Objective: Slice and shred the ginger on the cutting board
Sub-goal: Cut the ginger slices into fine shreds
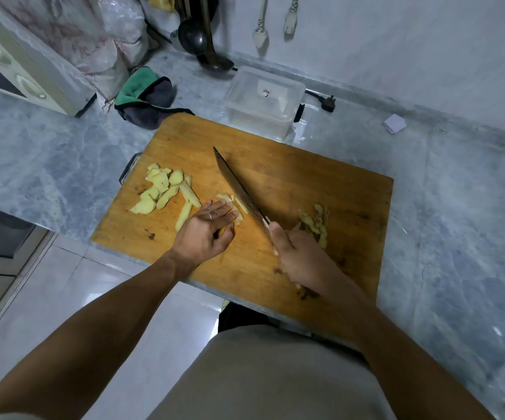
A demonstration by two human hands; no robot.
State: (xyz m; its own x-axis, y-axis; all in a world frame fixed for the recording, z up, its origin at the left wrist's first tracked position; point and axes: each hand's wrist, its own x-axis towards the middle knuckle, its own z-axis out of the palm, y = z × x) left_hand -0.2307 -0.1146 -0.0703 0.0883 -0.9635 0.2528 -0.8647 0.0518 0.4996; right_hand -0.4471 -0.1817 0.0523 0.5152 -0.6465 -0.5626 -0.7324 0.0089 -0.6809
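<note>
Right hand point(298, 257) wrapped round handle of knife point(239, 192), near edge of board point(321, 189). Left hand point(206, 230) flat, fingers straight, pressing ginger point(230, 204) at board centre, just left of blade. Slices point(163, 189) heaped on board's left part. Peel point(315, 224) on right part. Clear box point(263, 100) beyond board's far edge.

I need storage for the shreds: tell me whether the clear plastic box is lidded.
Lidded: a flat lid covers the clear plastic box behind the cutting board.
</note>
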